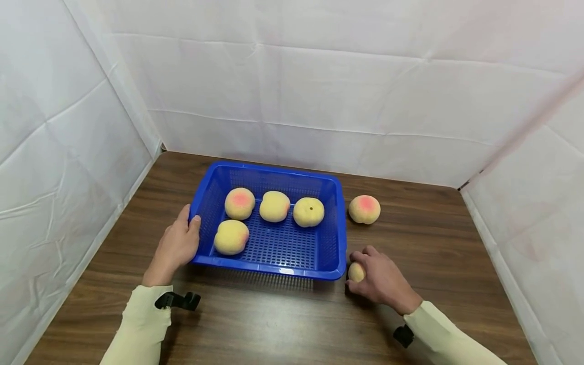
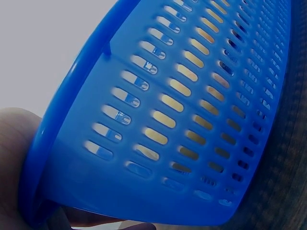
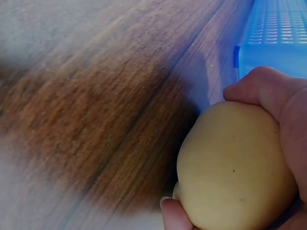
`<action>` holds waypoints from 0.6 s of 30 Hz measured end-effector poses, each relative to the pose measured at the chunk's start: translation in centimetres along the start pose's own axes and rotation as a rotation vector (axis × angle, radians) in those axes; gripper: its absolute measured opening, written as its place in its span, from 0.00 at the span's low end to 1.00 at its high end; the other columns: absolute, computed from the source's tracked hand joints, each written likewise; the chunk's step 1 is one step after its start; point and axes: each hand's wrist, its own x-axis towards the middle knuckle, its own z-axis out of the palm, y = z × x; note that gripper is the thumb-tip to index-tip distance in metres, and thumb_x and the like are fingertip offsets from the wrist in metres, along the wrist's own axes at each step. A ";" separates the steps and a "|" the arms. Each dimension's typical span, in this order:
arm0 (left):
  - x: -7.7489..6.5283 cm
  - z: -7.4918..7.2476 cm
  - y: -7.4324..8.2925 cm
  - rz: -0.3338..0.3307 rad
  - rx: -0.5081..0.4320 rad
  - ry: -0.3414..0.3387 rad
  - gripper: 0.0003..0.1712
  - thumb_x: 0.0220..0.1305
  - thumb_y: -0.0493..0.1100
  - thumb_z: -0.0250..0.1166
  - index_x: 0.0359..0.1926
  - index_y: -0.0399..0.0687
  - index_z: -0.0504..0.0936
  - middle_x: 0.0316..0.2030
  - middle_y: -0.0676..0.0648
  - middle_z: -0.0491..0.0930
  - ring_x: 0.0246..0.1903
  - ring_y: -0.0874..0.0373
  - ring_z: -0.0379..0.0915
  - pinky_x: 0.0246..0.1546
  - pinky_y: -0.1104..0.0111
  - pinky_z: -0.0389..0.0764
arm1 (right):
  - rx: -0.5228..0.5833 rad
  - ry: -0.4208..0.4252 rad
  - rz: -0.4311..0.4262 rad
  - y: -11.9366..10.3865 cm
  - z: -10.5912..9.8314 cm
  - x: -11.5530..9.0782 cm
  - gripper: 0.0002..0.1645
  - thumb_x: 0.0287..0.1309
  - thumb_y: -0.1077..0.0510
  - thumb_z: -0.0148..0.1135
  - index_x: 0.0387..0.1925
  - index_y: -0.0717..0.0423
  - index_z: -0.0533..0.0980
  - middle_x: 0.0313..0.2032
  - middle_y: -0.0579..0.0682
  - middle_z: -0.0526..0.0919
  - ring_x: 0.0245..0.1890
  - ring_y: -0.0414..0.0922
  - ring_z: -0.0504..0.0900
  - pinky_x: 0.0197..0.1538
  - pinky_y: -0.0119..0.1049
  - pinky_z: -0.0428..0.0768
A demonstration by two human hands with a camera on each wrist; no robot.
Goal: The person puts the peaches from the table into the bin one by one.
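Observation:
My left hand (image 1: 179,244) grips the left rim of a blue plastic basket (image 1: 269,267), thumb on the rim and fingers round the outer side. In the left wrist view the basket's slotted wall (image 2: 158,110) fills most of the picture. Inside lie several peaches: three in a back row, among them one with a red top (image 1: 239,203), and a yellow one (image 1: 231,237) at the front left. Just right of the basket's front corner, my right hand (image 1: 383,279) holds another peach (image 3: 235,167) between thumb and fingers, low over the table.
One more peach (image 1: 364,209) with a red top sits on the brown wooden table (image 1: 429,238), right of the basket. White cloth walls (image 1: 292,91) enclose the table at the back and both sides. A black strap (image 1: 177,300) is round the left wrist.

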 end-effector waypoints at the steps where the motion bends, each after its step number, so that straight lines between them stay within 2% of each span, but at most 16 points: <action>1: 0.0 0.0 0.0 0.002 -0.001 0.001 0.34 0.78 0.52 0.32 0.74 0.39 0.39 0.65 0.26 0.58 0.61 0.30 0.58 0.57 0.35 0.61 | -0.001 -0.003 0.000 0.0 0.0 0.0 0.27 0.37 0.44 0.72 0.42 0.50 0.79 0.36 0.47 0.74 0.27 0.42 0.70 0.29 0.37 0.72; 8: 0.0 -0.1 0.2 0.015 -0.006 0.011 0.32 0.78 0.51 0.33 0.74 0.39 0.42 0.64 0.26 0.61 0.59 0.31 0.62 0.56 0.36 0.63 | -0.012 -0.011 -0.020 -0.1 -0.6 0.1 0.28 0.37 0.44 0.72 0.43 0.50 0.80 0.37 0.47 0.75 0.29 0.42 0.72 0.31 0.40 0.74; 18: 0.0 0.0 0.2 -0.003 -0.010 0.006 0.33 0.78 0.51 0.33 0.75 0.40 0.40 0.65 0.26 0.59 0.60 0.31 0.59 0.57 0.35 0.61 | -0.016 -0.021 -0.006 -0.9 -3.3 0.0 0.27 0.39 0.44 0.71 0.44 0.49 0.79 0.39 0.47 0.75 0.29 0.42 0.72 0.31 0.38 0.73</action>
